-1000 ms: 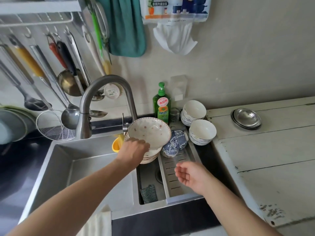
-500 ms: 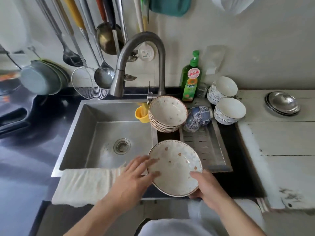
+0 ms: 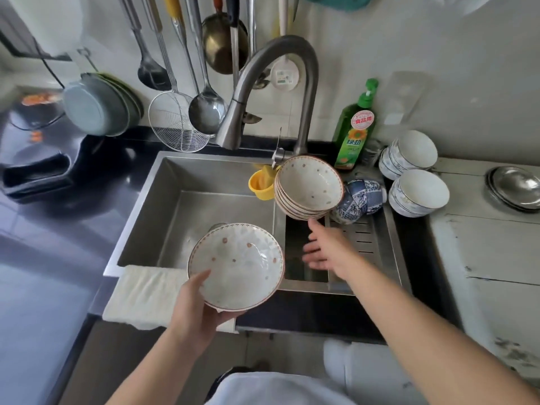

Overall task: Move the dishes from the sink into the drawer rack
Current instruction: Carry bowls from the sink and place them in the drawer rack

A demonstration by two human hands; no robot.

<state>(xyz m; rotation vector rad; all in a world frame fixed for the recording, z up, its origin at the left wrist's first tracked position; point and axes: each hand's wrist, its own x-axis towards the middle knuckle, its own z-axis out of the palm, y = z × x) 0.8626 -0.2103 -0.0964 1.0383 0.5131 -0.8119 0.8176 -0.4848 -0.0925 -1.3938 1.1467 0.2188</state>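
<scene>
My left hand (image 3: 196, 312) holds a white bowl with small red dots (image 3: 236, 264) from beneath, thumb on its near rim, above the front edge of the steel sink (image 3: 187, 206). A tilted stack of several matching dotted bowls (image 3: 308, 190) leans at the back of the sink's right compartment. My right hand (image 3: 325, 247) reaches toward that stack with fingers spread, fingertips just below it and holding nothing. Two blue patterned bowls (image 3: 361, 200) lie on the perforated drain tray (image 3: 365, 244) beside the stack. No drawer rack is in view.
Two stacks of white bowls (image 3: 418, 191) sit on the counter right of the sink, with steel plates (image 3: 514, 187) further right. A curved faucet (image 3: 263, 92), green soap bottle (image 3: 355, 130), yellow cup (image 3: 260, 185) and hanging ladles stand behind. A white cloth (image 3: 146, 293) drapes the sink's front edge.
My left hand lifted one dotted bowl off the stack and brought it to the sink's front edge. My right hand briefly held it too, then let go and now reaches back toward the stack.
</scene>
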